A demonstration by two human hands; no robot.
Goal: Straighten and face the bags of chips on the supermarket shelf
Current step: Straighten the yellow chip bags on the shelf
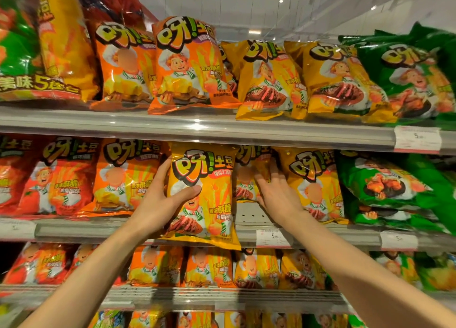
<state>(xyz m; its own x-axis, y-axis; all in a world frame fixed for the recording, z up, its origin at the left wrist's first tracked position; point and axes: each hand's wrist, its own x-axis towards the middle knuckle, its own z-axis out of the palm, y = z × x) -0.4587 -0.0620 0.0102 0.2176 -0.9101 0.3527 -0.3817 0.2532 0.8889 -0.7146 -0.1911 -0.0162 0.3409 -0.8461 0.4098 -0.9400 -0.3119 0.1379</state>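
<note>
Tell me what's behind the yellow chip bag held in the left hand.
The yellow chip bag, gripped by the left hand, overhangs the grey shelf edge. Whatever stands directly behind it is covered.

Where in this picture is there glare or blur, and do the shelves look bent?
Head view: glare streaks the shelf rail under the top row; the far-left green bag is smeared with blur, while the yellow bag gripped by the left hand is sharp; the wide lens bows the shelf lines, dropping toward the right edge.
</note>
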